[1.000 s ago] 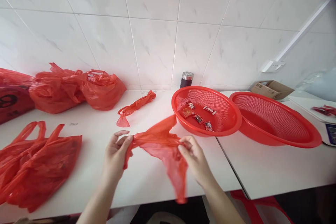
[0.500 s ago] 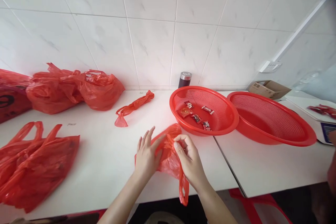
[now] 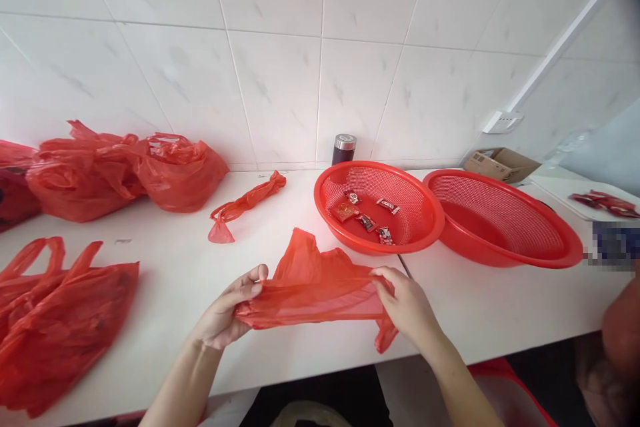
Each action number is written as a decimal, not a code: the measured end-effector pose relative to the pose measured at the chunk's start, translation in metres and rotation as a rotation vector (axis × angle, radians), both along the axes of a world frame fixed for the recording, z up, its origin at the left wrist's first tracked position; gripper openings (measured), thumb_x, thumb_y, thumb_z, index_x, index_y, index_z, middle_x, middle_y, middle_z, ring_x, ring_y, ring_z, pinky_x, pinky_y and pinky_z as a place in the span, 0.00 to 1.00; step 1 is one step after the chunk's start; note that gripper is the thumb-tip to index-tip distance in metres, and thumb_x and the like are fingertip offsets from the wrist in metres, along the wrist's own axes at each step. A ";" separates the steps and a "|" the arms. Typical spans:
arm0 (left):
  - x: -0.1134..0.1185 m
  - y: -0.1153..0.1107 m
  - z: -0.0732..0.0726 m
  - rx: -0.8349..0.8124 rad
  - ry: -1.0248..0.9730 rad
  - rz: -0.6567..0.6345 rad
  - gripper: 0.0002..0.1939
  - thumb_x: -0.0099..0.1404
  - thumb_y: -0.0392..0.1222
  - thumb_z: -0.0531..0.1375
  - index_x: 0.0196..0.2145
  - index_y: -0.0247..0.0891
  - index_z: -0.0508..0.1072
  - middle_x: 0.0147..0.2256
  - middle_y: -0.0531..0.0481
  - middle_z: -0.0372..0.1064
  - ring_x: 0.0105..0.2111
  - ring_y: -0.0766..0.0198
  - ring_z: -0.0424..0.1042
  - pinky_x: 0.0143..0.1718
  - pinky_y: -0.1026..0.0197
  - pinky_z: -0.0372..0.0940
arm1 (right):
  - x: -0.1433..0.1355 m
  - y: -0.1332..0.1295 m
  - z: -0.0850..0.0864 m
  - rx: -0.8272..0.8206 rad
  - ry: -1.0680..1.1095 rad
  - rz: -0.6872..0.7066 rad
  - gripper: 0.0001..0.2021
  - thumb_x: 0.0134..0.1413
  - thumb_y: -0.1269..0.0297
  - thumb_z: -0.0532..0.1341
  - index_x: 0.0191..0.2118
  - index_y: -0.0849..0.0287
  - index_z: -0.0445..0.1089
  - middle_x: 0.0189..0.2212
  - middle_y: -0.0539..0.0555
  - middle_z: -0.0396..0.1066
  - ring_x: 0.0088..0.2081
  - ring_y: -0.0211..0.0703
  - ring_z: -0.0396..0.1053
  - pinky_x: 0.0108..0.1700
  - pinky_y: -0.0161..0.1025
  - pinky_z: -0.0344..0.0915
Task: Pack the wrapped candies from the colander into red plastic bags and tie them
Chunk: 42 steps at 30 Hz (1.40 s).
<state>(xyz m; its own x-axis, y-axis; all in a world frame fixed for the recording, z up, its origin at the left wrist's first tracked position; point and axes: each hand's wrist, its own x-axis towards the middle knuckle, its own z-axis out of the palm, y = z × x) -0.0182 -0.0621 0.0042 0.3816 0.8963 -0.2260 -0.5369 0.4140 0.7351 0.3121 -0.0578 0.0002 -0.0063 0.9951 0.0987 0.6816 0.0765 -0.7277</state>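
A thin red plastic bag (image 3: 320, 290) is stretched sideways between my two hands, just above the white table (image 3: 280, 370). My left hand (image 3: 233, 307) pinches its left end between thumb and fingers. At the right end, my right hand (image 3: 403, 297) grips the bag's edge, and a loose strip dangles below it. Beyond the bag sits a red plastic colander (image 3: 417, 230) with several small wrapped snack packets (image 3: 367, 221) in it. A twisted red plastic bag (image 3: 247, 205) lies behind my left hand.
Filled red bags (image 3: 183, 177) stand along the wall at left, and another bag (image 3: 65, 320) lies nearer. A second colander (image 3: 505, 220), a cardboard box (image 3: 501, 165) and a scale with red packets (image 3: 605, 201) are at right. A dark flask (image 3: 344, 149) stands behind. Someone's arm shows at the right edge.
My hands have moved apart, pulling the crumpled bag out wide between them. My left hand, spread before, now grips the bag's left end. The view has shifted slightly right.
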 end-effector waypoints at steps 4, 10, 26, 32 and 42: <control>-0.001 -0.004 -0.002 0.133 0.124 0.055 0.13 0.54 0.39 0.68 0.32 0.41 0.66 0.25 0.58 0.64 0.21 0.73 0.65 0.23 0.72 0.62 | 0.006 0.003 -0.006 -0.045 0.263 -0.085 0.10 0.49 0.66 0.56 0.39 0.54 0.69 0.41 0.54 0.73 0.42 0.48 0.70 0.45 0.43 0.64; -0.001 -0.004 -0.014 0.551 1.261 0.014 0.16 0.64 0.37 0.51 0.44 0.45 0.76 0.54 0.45 0.58 0.28 0.68 0.67 0.30 0.62 0.64 | -0.008 -0.002 -0.004 -0.422 1.217 0.009 0.15 0.47 0.62 0.66 0.39 0.53 0.61 0.31 0.48 0.71 0.29 0.38 0.68 0.32 0.34 0.63; 0.003 -0.014 0.020 0.213 0.676 -0.197 0.38 0.54 0.31 0.54 0.63 0.47 0.61 0.42 0.51 0.74 0.44 0.57 0.70 0.43 0.61 0.64 | -0.024 -0.004 -0.005 -0.242 0.020 0.093 0.34 0.51 0.63 0.60 0.64 0.47 0.54 0.48 0.56 0.68 0.44 0.48 0.71 0.46 0.43 0.66; -0.010 -0.007 0.004 0.132 0.387 -0.012 0.22 0.57 0.45 0.62 0.50 0.45 0.74 0.47 0.47 0.72 0.43 0.54 0.72 0.41 0.59 0.66 | -0.016 -0.002 0.012 -0.309 0.243 0.264 0.23 0.56 0.65 0.55 0.59 0.49 0.62 0.41 0.53 0.74 0.41 0.45 0.73 0.45 0.42 0.68; 0.015 0.006 -0.024 0.326 1.675 0.125 0.23 0.59 0.34 0.52 0.52 0.39 0.69 0.45 0.40 0.68 0.39 0.49 0.71 0.35 0.56 0.62 | -0.026 -0.004 0.007 -0.358 0.380 0.345 0.21 0.62 0.62 0.49 0.60 0.51 0.62 0.45 0.54 0.73 0.46 0.45 0.71 0.52 0.44 0.65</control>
<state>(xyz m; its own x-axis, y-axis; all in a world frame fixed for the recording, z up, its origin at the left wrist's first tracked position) -0.0028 -0.0559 -0.0200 -0.1344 0.9867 -0.0914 0.8353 0.1625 0.5253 0.2860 -0.0617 0.0074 -0.3635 0.9136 -0.1821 0.3499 -0.0473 -0.9356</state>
